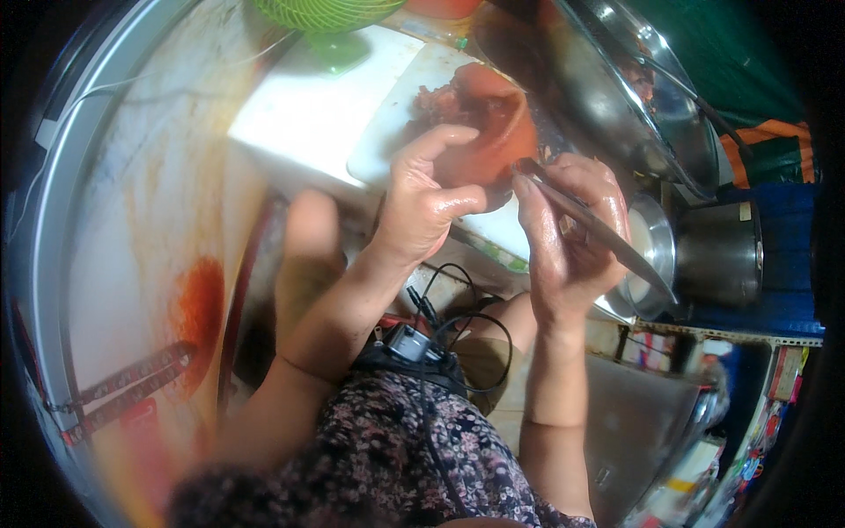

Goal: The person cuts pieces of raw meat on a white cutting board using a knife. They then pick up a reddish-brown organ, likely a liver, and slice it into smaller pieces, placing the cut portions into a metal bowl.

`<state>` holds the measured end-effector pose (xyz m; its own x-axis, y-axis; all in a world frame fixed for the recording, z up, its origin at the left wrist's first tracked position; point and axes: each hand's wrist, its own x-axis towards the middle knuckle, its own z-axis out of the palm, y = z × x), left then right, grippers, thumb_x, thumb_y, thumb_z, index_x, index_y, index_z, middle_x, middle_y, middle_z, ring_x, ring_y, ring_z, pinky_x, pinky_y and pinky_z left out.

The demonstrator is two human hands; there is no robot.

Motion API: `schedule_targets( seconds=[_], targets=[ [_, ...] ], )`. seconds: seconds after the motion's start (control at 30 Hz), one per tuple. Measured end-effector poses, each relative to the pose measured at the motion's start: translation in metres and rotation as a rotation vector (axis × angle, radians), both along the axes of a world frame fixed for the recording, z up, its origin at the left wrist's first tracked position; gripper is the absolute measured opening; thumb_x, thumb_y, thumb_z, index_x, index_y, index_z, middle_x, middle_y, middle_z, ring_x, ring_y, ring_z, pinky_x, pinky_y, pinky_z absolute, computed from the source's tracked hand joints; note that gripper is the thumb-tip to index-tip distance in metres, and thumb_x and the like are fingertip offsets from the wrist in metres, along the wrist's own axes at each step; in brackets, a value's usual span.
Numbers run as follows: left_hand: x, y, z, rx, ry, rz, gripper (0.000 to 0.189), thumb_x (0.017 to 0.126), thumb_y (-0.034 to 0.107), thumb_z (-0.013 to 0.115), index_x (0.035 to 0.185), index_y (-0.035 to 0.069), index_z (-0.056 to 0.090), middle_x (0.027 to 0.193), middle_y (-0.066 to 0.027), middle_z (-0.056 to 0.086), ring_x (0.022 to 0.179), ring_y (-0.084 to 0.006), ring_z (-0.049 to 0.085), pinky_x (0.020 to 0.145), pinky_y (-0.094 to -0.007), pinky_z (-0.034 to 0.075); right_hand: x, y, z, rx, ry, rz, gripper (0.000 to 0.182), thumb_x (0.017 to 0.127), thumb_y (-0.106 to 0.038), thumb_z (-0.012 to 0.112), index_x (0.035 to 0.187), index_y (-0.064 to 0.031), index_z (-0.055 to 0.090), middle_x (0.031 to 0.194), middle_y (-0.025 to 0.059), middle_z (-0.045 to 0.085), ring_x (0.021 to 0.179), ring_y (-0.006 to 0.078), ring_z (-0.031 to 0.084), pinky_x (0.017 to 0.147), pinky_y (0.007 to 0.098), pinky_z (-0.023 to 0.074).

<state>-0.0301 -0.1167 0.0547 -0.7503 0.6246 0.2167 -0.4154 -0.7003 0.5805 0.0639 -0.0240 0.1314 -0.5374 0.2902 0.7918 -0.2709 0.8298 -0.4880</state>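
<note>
A curled reddish-brown piece of meat, apparently cooked, rests on or just over a white cutting board. My left hand grips its near side, thumb and forefinger curved around it; the other fingers are hidden. In my right hand is a knife, held close to the right edge of the meat. Its blade slants down to the right, towards me. Both hands look wet or greasy. Crumbly meat bits show at the far left of the piece.
A large metal bowl with meat stands at upper right. Beyond my right hand are a smaller metal bowl of pale liquid and a metal pot. A green basket sits at the top. Cables hang at my waist.
</note>
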Motion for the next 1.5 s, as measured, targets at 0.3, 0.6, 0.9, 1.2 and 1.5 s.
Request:
schedule_targets(
  seconds=[0.3,0.6,0.9,1.2,1.5],
  targets=[
    [0.001,-0.002,-0.002,-0.032,0.046,0.042,0.053,0.069,-0.021,0.063,0.118,-0.002,0.061,0.118,-0.0092,0.061,0.103,-0.0177,0.064,0.082,-0.0276,0.056,-0.008,-0.001,0.0,0.09,0.051,0.015,0.025,0.074,0.007,0.079,0.09,0.0031,0.06,0.078,0.0157,0.063,0.071,0.0264,0.064,0.065,0.0331,0.0519],
    [0.003,-0.003,-0.002,-0.107,0.068,0.048,0.054,0.068,-0.017,0.063,0.12,-0.003,0.059,0.113,-0.0119,0.067,0.102,-0.019,0.067,0.089,-0.0304,0.056,-0.004,0.0,-0.007,-0.173,0.079,-0.041,0.02,0.076,0.007,0.078,0.088,0.0031,0.062,0.084,0.0116,0.065,0.071,0.0143,0.059,0.055,0.0227,0.0459],
    [0.004,0.0,-0.005,-0.03,0.031,0.023,0.053,0.069,-0.02,0.062,0.119,-0.002,0.061,0.113,-0.0093,0.064,0.1,-0.0177,0.064,0.082,-0.0278,0.057,-0.007,-0.005,-0.004,-0.099,0.036,-0.015,0.019,0.075,0.007,0.077,0.087,0.0021,0.062,0.081,0.0128,0.064,0.071,0.0189,0.061,0.059,0.0275,0.0491],
    [0.006,-0.002,0.0,-0.081,0.064,0.039,0.053,0.07,-0.019,0.063,0.12,-0.002,0.06,0.113,-0.0101,0.064,0.097,-0.0174,0.066,0.08,-0.0276,0.058,0.004,0.003,-0.007,-0.151,0.002,-0.066,0.021,0.08,0.01,0.075,0.098,0.005,0.065,0.098,0.0117,0.066,0.086,0.0157,0.066,0.074,0.0261,0.056],
    [0.006,-0.001,-0.002,-0.035,0.01,0.006,0.054,0.069,-0.019,0.064,0.12,-0.001,0.06,0.114,-0.0104,0.064,0.097,-0.0174,0.066,0.08,-0.0275,0.058,-0.006,-0.004,-0.005,-0.096,0.015,-0.047,0.018,0.078,0.006,0.077,0.09,0.0031,0.063,0.086,0.0117,0.064,0.075,0.0168,0.06,0.062,0.0259,0.0486]
  ],
)
